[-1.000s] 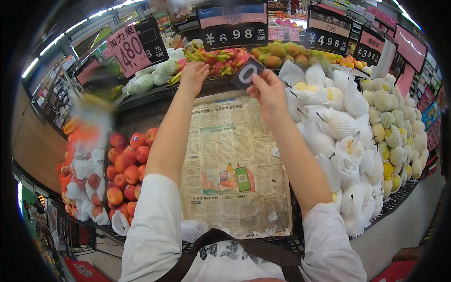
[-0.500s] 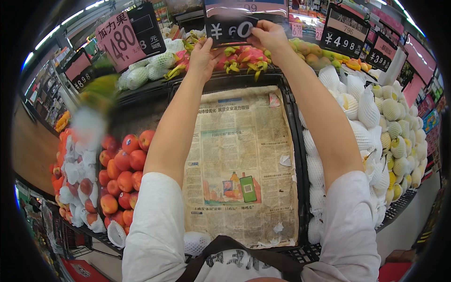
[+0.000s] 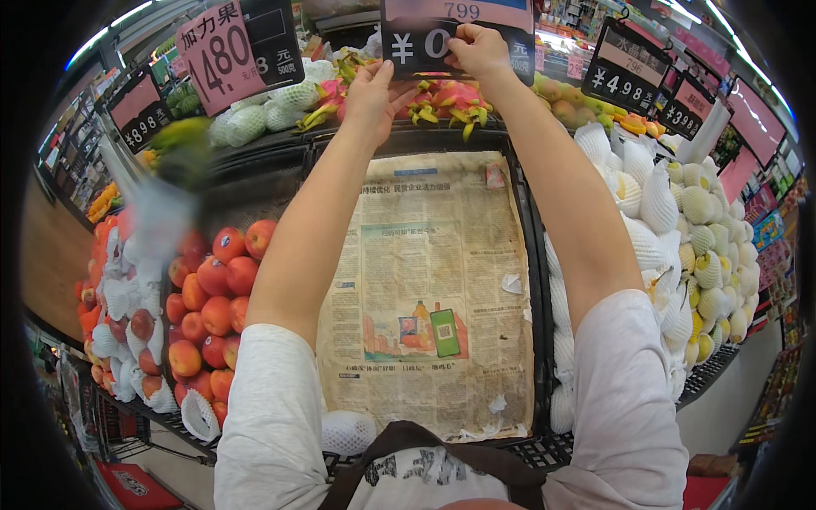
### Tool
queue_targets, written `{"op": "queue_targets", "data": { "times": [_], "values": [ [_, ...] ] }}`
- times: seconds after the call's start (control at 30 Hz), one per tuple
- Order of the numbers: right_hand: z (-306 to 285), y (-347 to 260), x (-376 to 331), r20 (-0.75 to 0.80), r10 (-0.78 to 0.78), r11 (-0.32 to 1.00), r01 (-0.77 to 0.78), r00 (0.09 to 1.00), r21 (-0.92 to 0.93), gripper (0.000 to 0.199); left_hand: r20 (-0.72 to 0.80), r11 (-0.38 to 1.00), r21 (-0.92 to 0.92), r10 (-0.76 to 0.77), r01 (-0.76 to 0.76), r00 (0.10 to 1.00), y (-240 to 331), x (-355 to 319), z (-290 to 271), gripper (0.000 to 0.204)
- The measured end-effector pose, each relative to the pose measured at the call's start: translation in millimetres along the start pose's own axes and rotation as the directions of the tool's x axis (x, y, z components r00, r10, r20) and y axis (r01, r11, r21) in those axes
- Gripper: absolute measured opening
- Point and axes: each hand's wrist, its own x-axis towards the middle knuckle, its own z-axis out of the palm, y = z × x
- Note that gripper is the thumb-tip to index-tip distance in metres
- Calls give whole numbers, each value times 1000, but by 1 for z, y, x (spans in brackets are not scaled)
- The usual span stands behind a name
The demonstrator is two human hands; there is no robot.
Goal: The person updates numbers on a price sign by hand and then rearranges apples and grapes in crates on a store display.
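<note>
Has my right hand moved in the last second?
Yes. The right hand has moved up and slightly left relative to the hanging price sign: from below its lower right, it now holds the number card against the sign's face.

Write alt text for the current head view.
The person's right hand holds a digit card at a black price sign, the left hand near its lower-left corner. Below, worn newspaper lies between red fruit and pale fruit in white foam nets.

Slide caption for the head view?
Right hand at a digit on a black price sign, left hand by its lower corner, dragon fruit below.
</note>
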Motion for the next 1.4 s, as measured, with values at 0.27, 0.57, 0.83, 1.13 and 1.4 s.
{"op": "queue_targets", "data": {
  "times": [0.27, 0.57, 0.83, 1.13, 1.4],
  "values": [
    [-5, -6, 4, 70, 70, 991, -61, 995, -123, 17, 4, 1000, -2, -6, 6, 1000, -3, 1, 1, 21],
    [-1, -21, 7, -16, 201, 889, -189, 980, -416, 35, 8, 1000, -4, -12, 12, 1000, 1, -7, 6, 25],
    [-4, -47, -6, 155, 61, 581, 91, 986, -809, 33, -11, 1000, -14, 5, -5, 1000, -3, -9, 1, 23],
    [10, -30, -43, 1, -661, 477, 421, 751, -772, 35, -45, 999, 7, 43, -43, 998, 0, -17, 14, 19],
    [33, -25, -51, 63, -623, 446, 420, 780, -790, 51, 112, 994, -110, 18, -5, 994, -5, -13, 1, 17]
  ]
}}
